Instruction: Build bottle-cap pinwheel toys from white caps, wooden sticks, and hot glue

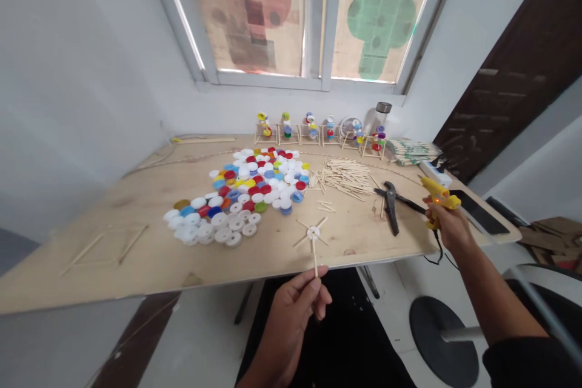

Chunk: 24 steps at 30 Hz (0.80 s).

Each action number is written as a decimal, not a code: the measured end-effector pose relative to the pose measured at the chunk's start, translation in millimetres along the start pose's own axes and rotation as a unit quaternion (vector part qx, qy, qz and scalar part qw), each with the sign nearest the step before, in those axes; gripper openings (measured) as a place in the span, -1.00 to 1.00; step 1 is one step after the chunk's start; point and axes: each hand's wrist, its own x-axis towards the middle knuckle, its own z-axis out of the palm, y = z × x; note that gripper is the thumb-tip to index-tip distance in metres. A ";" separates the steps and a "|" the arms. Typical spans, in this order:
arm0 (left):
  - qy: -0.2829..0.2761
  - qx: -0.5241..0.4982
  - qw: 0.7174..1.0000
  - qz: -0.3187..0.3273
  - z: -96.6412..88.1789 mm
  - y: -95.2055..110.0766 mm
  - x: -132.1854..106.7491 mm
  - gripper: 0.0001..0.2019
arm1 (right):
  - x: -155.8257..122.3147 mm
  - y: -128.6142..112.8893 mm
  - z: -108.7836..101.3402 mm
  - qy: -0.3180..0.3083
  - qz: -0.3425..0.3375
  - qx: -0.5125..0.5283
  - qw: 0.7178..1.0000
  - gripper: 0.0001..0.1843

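Near the front edge of the table, my left hand (302,300) pinches the end of a thin wooden stick (315,257). At its far end is a white bottle cap (313,232) with short sticks spreading out from it like spokes. Off to the right, my right hand (448,224) is wrapped round a yellow hot glue gun (437,197), whose small orange light glows. The gun is held over the table's right side, its nozzle pointing up and away to the left. Its black cord hangs below the hand.
Many coloured bottle caps (252,188) cover the table's middle, beside a heap of wooden sticks (348,177). Dark-handled pliers (390,209) lie left of the glue gun. A phone (482,212), a power strip (435,174) and a row of stick-and-cap models (311,129) stand farther back.
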 end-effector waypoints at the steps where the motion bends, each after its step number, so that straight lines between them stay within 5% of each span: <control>1: 0.000 -0.006 1.000 -0.001 0.9 0.7 0.2 -0.63 | -4.9 -5.9 7.0 -0.018 0.011 0.031 0.999 -0.70; 6: 0.007 -0.024 1.000 -0.012 4.1 2.0 4.3 -0.63 | -59.4 -34.9 42.9 -0.156 0.052 0.113 0.980 -0.65; 11: 0.011 -0.025 0.999 -0.018 3.3 4.4 8.0 -0.65 | -119.5 -49.2 62.7 -0.375 0.083 0.143 0.912 -0.65; 24: 0.032 0.043 0.998 0.018 2.3 6.5 9.1 -0.69 | -154.1 -46.3 66.9 -0.374 -0.025 0.002 0.927 -0.74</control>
